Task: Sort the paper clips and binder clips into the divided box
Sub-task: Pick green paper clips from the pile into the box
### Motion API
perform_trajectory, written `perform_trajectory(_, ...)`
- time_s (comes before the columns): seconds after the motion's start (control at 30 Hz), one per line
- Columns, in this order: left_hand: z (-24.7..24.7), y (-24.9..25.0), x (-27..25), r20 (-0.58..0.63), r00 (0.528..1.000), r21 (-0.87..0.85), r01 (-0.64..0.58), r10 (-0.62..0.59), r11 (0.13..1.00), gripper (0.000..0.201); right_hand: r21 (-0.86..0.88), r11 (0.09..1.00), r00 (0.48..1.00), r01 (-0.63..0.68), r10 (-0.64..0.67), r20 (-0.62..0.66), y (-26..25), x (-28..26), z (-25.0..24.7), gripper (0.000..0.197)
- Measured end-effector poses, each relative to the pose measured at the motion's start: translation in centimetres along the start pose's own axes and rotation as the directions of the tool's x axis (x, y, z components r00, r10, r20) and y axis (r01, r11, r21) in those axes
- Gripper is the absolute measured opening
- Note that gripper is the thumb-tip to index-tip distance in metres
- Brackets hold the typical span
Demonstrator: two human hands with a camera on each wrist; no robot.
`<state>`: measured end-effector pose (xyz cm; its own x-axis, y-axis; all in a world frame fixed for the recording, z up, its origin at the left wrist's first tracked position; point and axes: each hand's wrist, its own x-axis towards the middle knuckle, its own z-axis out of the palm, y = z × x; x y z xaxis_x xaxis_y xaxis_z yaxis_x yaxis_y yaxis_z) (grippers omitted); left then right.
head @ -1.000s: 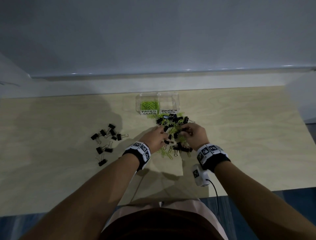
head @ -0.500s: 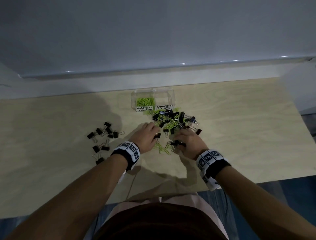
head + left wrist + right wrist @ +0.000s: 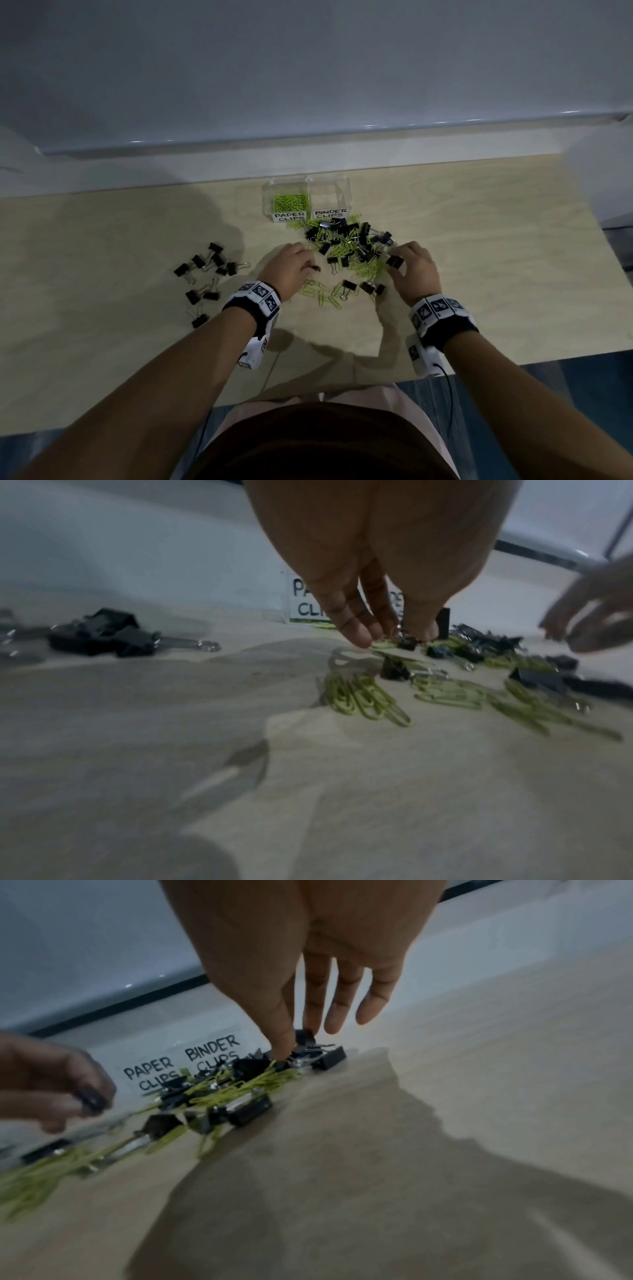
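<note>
The clear divided box (image 3: 344,192) stands at the table's far side. Its PAPER CLIPS half holds green paper clips (image 3: 290,202); the BINDER CLIPS half looks bare. In front of it lies a mixed pile (image 3: 349,245) of black binder clips and green paper clips. My left hand (image 3: 310,265) is at the pile's left edge, fingers curled, pinching a small black binder clip (image 3: 90,1097). At the pile's right edge my right hand (image 3: 394,257) reaches down. Its thumb and forefinger pinch a black binder clip (image 3: 304,1041), and its other fingers are stretched out.
A separate group of black binder clips (image 3: 209,274) lies on the wooden table (image 3: 479,274) to the left. Loose green paper clips (image 3: 318,294) and a few binder clips (image 3: 349,286) lie between my hands. A white wall ledge (image 3: 308,154) runs behind the box.
My right hand has moved from the pile's near side up to its right edge. The left hand stays at the pile's left edge, holding a black clip.
</note>
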<state>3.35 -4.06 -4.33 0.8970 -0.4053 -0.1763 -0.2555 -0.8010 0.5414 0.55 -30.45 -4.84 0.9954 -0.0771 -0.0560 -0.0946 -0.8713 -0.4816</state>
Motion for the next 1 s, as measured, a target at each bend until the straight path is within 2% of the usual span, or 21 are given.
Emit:
perform_trajectory(0.07,-0.6,-0.7,-0.2,-0.079,0.995,-0.037,0.058,-0.061,0.998,0.011,-0.087,0.996,1.000,0.007,-0.004,0.027,0.1,-0.2,0.0,0.025)
perform_trajectory(0.13,-1.1,-2.0,-0.4,-0.133,0.983,-0.029,0.123,-0.126,0.992,0.008,-0.114,0.989,0.994,0.091,-0.083,0.076,-0.8,-0.7,0.2,0.027)
perform_trajectory(0.27,-1.5,-4.1,-0.8,-0.119,0.975,0.130,0.203,-0.188,0.970,0.013,-0.085,0.954,0.939,0.286,-0.261,0.225,-3.3,-1.8,0.9,0.031)
perform_trajectory(0.37,-1.4,-3.3,-0.9,-0.100,0.990,0.219,0.117,-0.097,0.969,0.024,-0.123,0.934,0.893,0.336,-0.274,0.357,-4.3,-1.8,1.4,0.044)
perform_trajectory(0.47,-0.8,-1.8,-1.2,0.036,0.999,0.132,-0.042,0.037,0.990,0.029,-0.189,0.923,0.875,0.334,-0.228,0.427,-4.8,-1.5,1.4,0.042)
perform_trajectory(0.57,0.0,-1.3,-1.4,0.136,0.990,0.109,-0.063,0.048,0.992,0.027,-0.210,0.917,0.871,0.338,-0.221,0.438,-4.9,-1.4,1.4,0.033)
perform_trajectory(0.67,0.1,-1.7,-1.3,0.122,0.993,0.049,0.006,-0.011,0.999,0.017,-0.228,0.912,0.870,0.341,-0.215,0.443,-4.9,-1.4,1.4,0.022)
perform_trajectory(0.77,-0.4,-1.7,-1.3,0.104,0.994,0.005,0.034,-0.034,0.999,0.014,-0.209,0.921,0.879,0.330,-0.219,0.423,-4.9,-1.4,1.6,0.018)
perform_trajectory(0.83,-0.6,-1.9,-1.5,0.048,0.996,-0.050,0.078,-0.075,0.996,0.015,-0.193,0.923,0.887,0.332,-0.235,0.398,-4.6,-1.5,1.7,0.014)
perform_trajectory(0.93,-1.0,-3.2,-1.1,-0.071,0.976,-0.146,0.192,-0.204,0.970,0.010,-0.199,0.916,0.900,0.348,-0.267,0.344,-4.1,-1.8,1.8,0.012)
perform_trajectory(1.0,-1.4,-4.1,-0.8,-0.136,0.958,-0.073,0.243,-0.251,0.967,0.007,-0.190,0.920,0.907,0.343,-0.272,0.321,-4.0,-2.0,1.8,0.024)
